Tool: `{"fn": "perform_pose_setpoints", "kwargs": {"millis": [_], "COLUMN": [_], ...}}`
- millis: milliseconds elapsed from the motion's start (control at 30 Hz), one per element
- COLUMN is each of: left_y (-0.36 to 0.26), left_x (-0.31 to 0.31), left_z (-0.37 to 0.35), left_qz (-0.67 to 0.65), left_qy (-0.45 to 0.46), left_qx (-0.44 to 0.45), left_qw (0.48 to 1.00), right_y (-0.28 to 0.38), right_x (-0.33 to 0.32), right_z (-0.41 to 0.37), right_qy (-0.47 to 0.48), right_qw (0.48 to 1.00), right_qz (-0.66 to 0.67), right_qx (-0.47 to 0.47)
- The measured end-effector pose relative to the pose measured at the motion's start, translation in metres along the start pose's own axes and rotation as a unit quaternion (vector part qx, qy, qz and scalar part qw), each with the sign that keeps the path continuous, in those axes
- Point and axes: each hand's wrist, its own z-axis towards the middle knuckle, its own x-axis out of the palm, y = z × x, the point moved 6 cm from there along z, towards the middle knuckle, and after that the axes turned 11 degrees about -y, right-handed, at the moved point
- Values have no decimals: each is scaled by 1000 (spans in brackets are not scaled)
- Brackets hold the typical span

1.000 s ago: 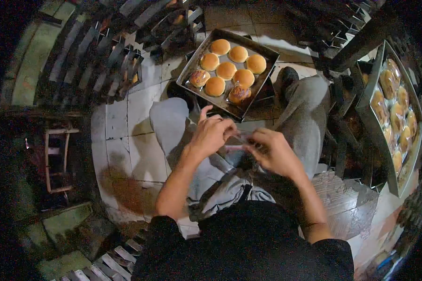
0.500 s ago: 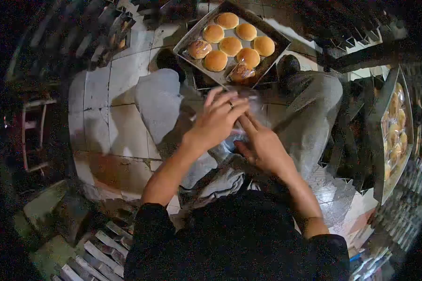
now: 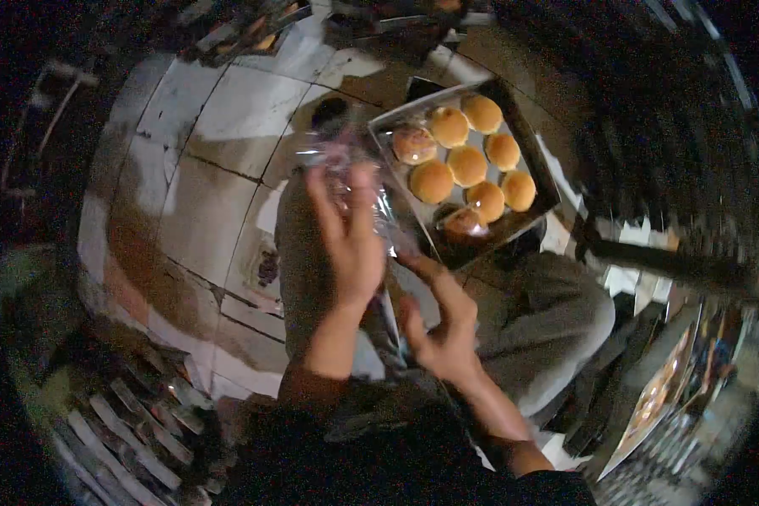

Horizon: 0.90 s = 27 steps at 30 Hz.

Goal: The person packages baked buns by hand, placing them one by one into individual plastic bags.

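My left hand (image 3: pixel 350 232) is raised above my left knee, fingers pointing up and closed on a clear plastic bag (image 3: pixel 346 156) that hangs blurred in front of the tray. My right hand (image 3: pixel 438 325) sits lower and to the right, fingers spread apart, touching the lower end of the plastic. A dark metal tray (image 3: pixel 527 139) on the floor ahead holds several round golden buns (image 3: pixel 468 164); two of them, at the tray's left and near corners, look wrapped in plastic.
Grey-trousered legs (image 3: pixel 557 312) stretch toward the tray over a tiled floor (image 3: pixel 194 194). Another tray of buns (image 3: pixel 658 392) leans at the lower right beside dark racks. Slatted crates (image 3: pixel 135 438) lie at the lower left.
The view has swung left and tilted. My left hand has lifted the plastic bag up and leftward; my right hand has dropped below it with fingers spread.
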Motion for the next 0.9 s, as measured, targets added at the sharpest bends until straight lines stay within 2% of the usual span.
{"fn": "perform_pose_setpoints", "kwargs": {"millis": [33, 67, 100, 133, 167, 233, 333, 400, 433, 533, 600, 633, 667, 700, 733, 800, 900], "left_y": [7, 11, 16, 17, 4, 6, 4, 2, 7, 15, 19, 26, 27, 19, 21, 36, 26], "left_x": [-16, -20, -17, -13, -10, -14, -9, 1, 2, 11, 18, 19, 20, 22, 23, 28, 36], "left_z": [20, 29, 38, 47, 48, 47, 46, 45, 43, 39, 32, 31, 27, 21, 18, 12, -10], "left_qz": [-29, -32, -149, -265, -255, -251, -259, -331, -315, -320, -326, -325, -322, -317, -316, -289, -305], "left_qy": [-19, -34, -3, 30, 71, 62, 80, 110, 91, 125, 144, 146, 149, 173, 182, 211, 239], "left_qx": [-88, -91, -129, -160, -141, -134, -139, -165, -185, -189, -185, -186, -187, -174, -169, -175, -226], "left_qw": [996, 995, 980, 951, 954, 957, 952, 922, 927, 920, 916, 916, 916, 916, 916, 917, 894], "right_y": [-26, -72, -133, -170, -206, -266, -310, -321, -321, -307, -290, -272, -273, -228, -153, -70, -37], "right_x": [6, 13, 24, 29, 33, 40, 52, 52, 50, 31, 13, 1, -9, -20, -35, -57, -68], "right_z": [7, 22, 44, 65, 86, 116, 142, 148, 145, 114, 75, 51, 31, 10, -6, -38, -73], "right_qy": [-3, -28, -58, -55, -39, 20, 66, 61, 45, -46, -124, -144, -189, -172, -148, -89, 32], "right_qw": [999, 997, 993, 979, 951, 883, 867, 874, 884, 925, 935, 912, 885, 816, 728, 700, 775], "right_qz": [-32, -37, -43, -148, -257, -408, -429, -417, -400, -275, -52, 98, 300, 439, 568, 642, 559], "right_qx": [17, 55, 92, 131, 170, 231, 243, 241, 239, 258, 328, 371, 301, 333, 354, 300, 293]}}
